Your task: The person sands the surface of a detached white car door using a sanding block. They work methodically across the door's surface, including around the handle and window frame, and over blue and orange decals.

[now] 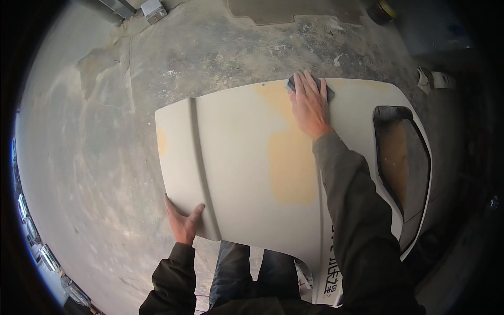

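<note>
A white vehicle door (241, 157) lies across in front of me, with yellowish patches (292, 168) on its surface and a raised ridge toward its left end. My right hand (311, 102) reaches to the far edge and presses a dark grey sheet, which looks like sandpaper (329, 93), against the panel. The fingers lie nearly straight over the sheet. At the near left corner, my left hand (184, 219) grips the door's edge, thumb on top and fingers along the side.
A black-rimmed window opening (401, 157) takes up the door's right end. Worn grey concrete floor (115, 173) surrounds it. A dark bucket with a yellow rim (381, 11) stands far right, near white scraps (442, 80). A pale box (153, 10) sits far left.
</note>
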`<state>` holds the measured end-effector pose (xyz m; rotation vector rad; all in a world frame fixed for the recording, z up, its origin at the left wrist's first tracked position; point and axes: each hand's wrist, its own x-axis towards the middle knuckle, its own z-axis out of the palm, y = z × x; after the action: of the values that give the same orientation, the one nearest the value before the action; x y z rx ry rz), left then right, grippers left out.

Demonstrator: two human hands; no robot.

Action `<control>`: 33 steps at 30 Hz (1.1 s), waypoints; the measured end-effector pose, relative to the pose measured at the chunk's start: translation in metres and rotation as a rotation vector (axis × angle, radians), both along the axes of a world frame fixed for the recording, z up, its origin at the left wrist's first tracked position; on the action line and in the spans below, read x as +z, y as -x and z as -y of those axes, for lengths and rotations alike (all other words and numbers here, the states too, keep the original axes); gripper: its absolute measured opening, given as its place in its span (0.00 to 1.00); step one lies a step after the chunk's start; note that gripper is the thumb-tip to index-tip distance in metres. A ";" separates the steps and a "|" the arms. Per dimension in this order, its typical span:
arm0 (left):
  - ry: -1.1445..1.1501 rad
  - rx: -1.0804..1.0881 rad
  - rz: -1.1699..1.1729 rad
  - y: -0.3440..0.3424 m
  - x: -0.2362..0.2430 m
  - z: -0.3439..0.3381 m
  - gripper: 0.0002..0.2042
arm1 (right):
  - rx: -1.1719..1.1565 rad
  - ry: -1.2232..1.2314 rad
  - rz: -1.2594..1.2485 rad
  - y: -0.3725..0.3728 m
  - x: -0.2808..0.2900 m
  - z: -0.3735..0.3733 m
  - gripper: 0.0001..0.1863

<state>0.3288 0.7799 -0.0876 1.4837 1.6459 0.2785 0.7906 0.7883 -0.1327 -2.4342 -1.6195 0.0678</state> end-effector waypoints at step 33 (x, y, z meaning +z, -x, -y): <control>0.369 0.442 0.409 0.090 -0.014 0.032 0.17 | 0.427 0.098 -0.094 0.171 0.026 0.014 0.39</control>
<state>0.2389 0.7480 -0.1014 0.7223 1.5649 0.4584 0.6198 0.7740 -0.1071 -2.0693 -2.1041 0.3297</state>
